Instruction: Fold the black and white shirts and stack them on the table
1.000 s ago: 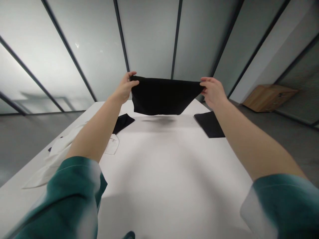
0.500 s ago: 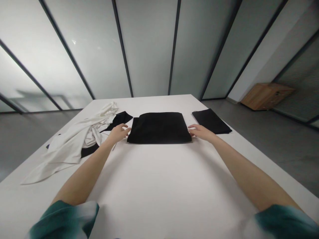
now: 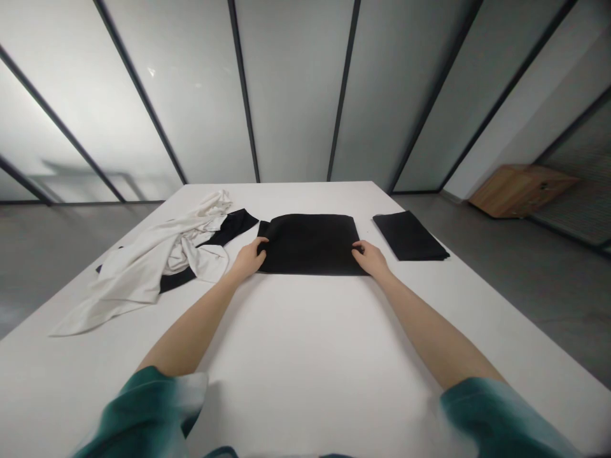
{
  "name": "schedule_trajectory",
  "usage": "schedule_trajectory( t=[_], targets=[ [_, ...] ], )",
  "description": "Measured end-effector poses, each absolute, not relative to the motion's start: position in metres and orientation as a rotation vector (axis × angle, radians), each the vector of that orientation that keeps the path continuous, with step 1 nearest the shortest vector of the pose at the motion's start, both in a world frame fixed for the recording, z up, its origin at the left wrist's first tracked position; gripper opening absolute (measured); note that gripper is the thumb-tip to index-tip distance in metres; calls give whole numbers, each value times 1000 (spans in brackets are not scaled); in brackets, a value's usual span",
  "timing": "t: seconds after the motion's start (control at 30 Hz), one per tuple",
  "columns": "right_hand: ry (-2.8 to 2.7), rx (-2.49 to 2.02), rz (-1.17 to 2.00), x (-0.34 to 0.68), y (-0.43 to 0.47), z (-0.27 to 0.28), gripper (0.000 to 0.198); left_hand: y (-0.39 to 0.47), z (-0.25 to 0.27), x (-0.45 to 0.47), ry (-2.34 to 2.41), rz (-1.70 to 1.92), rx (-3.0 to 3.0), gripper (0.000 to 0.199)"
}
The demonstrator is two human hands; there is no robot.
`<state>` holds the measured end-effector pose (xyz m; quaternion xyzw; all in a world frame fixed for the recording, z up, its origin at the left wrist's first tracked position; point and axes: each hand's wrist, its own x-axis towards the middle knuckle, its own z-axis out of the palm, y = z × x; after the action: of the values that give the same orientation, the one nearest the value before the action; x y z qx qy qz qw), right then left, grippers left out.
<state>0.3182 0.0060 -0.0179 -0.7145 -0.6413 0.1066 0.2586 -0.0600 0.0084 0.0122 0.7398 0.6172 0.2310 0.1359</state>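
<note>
A folded black garment (image 3: 310, 245) lies flat in the middle of the table, its near edge roughly parallel to me. At its left side my left hand (image 3: 249, 259) has its thumb and fingers curled onto the cloth. My right hand (image 3: 372, 259) holds the opposite side in the same way, fingertips and thumb on the fabric near the front corner. The kind of garment cannot be made out. Both fingertips are partly lost against the dark cloth.
The white table (image 3: 305, 343) carries a crumpled pile of white clothing (image 3: 138, 270) on the left, with a black piece (image 3: 233, 226) beneath it. Another folded black garment (image 3: 410, 236) lies near the right edge. A wooden cabinet (image 3: 520, 189) stands beyond, by frosted glass panels.
Both hands have moved inward, from beside the black garment onto its sides, and their fingers have closed on the cloth. The view has shifted slightly.
</note>
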Motion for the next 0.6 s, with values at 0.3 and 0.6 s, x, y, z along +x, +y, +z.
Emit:
schedule_trajectory(
  t=[0.3,0.6],
  targets=[
    [-1614,-1883,297,320,12,-19,26,18,9,-65,1724,874,2060,16],
    [-1540,-1889,426,321,22,-22,53,42,-4,-73,1504,897,1428,70]
  ],
)
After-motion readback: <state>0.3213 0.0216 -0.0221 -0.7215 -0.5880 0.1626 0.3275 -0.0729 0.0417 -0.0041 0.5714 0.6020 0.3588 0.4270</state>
